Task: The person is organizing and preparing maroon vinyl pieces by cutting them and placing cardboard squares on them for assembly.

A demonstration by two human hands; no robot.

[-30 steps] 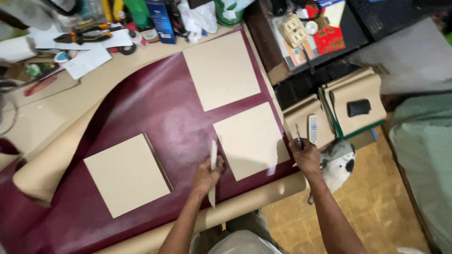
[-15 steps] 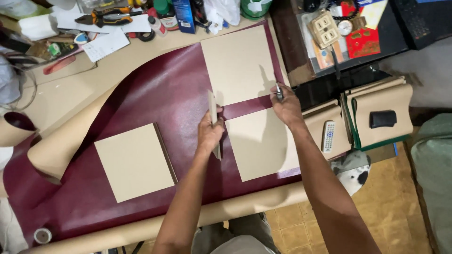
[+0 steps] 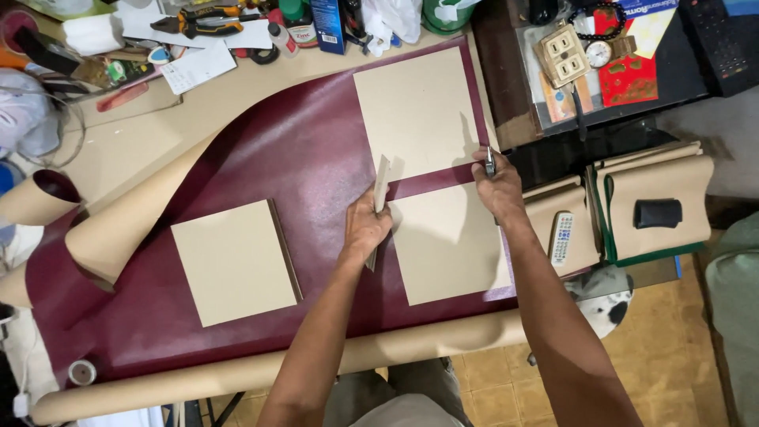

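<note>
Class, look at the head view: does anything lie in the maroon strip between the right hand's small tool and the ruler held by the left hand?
Nothing visible does. The maroon sheet lies bare between the right hand with its small tool and the ruler in the left hand.

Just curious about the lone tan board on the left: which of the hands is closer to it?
Left. The left hand, holding a ruler, is just right of that lone tan board; the right hand is farther right, by the sheet's edge.
</note>
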